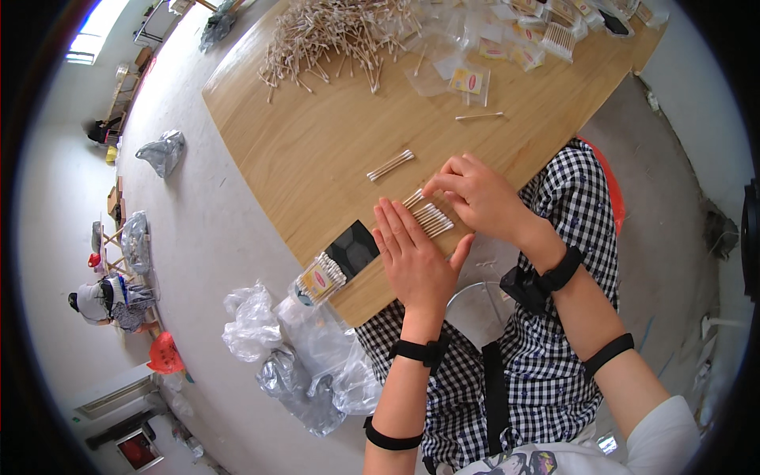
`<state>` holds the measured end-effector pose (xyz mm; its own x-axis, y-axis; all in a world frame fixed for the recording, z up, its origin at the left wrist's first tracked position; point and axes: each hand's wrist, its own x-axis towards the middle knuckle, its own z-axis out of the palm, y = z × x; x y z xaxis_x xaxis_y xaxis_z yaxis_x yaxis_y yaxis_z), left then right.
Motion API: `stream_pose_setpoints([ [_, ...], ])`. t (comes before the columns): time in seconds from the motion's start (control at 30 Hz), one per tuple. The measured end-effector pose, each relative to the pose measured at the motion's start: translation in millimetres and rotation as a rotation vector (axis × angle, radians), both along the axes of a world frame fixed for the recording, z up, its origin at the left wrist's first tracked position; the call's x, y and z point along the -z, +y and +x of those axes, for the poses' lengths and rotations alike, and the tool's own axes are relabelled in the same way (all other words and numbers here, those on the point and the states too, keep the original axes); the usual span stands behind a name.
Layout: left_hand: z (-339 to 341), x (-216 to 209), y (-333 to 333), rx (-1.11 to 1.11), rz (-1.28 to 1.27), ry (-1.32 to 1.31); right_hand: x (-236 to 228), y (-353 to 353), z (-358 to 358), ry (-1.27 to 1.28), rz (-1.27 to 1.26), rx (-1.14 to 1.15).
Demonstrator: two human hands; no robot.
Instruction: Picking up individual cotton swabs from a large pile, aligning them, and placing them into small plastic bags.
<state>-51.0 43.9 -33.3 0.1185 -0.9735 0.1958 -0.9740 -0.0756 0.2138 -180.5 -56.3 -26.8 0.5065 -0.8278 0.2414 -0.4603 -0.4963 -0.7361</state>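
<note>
Squaring a small row of cotton swabs (431, 217) at the centre of the frame, both hands press on it from either side on the wooden desk (317, 150). The left hand (416, 257) lies flat and open, fingers together as a straight stop; the right hand (479, 194) curls over the far ends, fingertips nudging them — gripping nothing. Light, even pressure would keep the swabs level, I judge. Just above lies a smaller swab bundle (390, 165), at the lower left a filled packet (321, 279) beside a black tray (354, 247). A loose swab heap (332, 36) and empty bags (467, 79) crowd the upper frame, well apart.
</note>
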Motion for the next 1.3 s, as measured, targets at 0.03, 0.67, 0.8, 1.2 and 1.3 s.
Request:
stream_pose_setpoints([
  [0.03, 0.4, -0.6, 0.2, -0.003, -0.006, 0.006, -0.1, 0.4, 0.6, 0.009, -0.010, 0.005],
  [0.67, 50.8, -30.3, 44.0, -0.398, -0.432, 1.389, 6.9, 18.8, 86.2, 0.419, -0.439, -0.061],
  [0.8, 54.8, -22.0, 29.2, -0.420, -0.577, 1.567, 9.7, 17.9, 106.9, 0.399, -0.413, -0.087],
  [1.2, 53.0, -16.9, 1.3, -0.343, -0.595, 1.636, 14.8, 26.8, 140.4, 0.349, -0.393, 0.013],
  [1.3, 56.0, -13.2, 1.4, -0.305, -0.492, 1.636, 16.4, 27.1, 142.6, 0.293, -0.364, 0.018],
])
